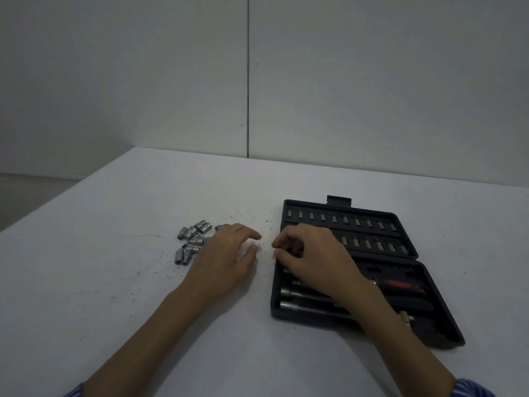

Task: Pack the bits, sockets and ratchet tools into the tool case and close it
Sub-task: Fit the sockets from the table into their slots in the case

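Two hands at work, the right hand over the left edge of the tool case, fingers curled down toward a slot near the hinge line, perhaps pinching a small piece, though too hidden to tell whether anything is held. Left hand resting palm-down on the table, fingers relaxed and slightly spread, holding nothing, just beside the loose sockets. Those sockets heaped in a small cluster to the left, touching one another, well apart from the case. Case lying open and flat: two rows of bits already seated in the far half, long extension bars and a red-handled driver in the near half. Dark specks of grit scattered between cluster and case. Step in hand, by the look of it: seating sockets one at a time, bits and long tools apparently done. Next move likely calling for a pick from the cluster, matching size to its slot, pressing down until snug; lid closure only once the pile is gone.
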Available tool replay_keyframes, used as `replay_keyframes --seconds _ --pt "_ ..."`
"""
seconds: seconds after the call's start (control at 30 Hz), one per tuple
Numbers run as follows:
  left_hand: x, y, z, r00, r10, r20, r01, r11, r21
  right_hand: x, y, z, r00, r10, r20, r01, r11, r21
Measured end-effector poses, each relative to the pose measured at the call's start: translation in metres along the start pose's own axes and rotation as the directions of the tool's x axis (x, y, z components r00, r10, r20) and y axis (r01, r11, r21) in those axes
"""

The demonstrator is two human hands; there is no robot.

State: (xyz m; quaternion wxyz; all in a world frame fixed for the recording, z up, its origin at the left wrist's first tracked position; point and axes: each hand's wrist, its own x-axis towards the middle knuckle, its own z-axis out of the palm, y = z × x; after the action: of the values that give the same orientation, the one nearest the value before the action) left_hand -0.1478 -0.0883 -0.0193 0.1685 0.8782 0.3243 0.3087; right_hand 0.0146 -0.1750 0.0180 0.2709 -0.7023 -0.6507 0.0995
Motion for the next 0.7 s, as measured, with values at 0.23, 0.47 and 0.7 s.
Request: replay_keyframes --seconds 0.23,0.47,0.7 --pt "-0.007 -0.024 -0.021 0.990 -0.102 -0.092 0.111 0.989 0.098 0.006 -0.012 0.023 1.000 -0.027 -0.005 0.026 0.996 -0.091" --pt "-0.010 -0.033 -0.025 0.978 -0.183 -0.102 0.192 0.978 0.080 0.002 -0.007 0.034 0.998 -0.063 -0.025 0.059 0.989 -0.133" --pt "-0.007 -0.033 -0.025 0.974 -0.180 -0.136 0.190 0.979 0.067 0.002 -0.006 0.036 0.997 -0.071 -0.041 0.065 0.988 -0.137"
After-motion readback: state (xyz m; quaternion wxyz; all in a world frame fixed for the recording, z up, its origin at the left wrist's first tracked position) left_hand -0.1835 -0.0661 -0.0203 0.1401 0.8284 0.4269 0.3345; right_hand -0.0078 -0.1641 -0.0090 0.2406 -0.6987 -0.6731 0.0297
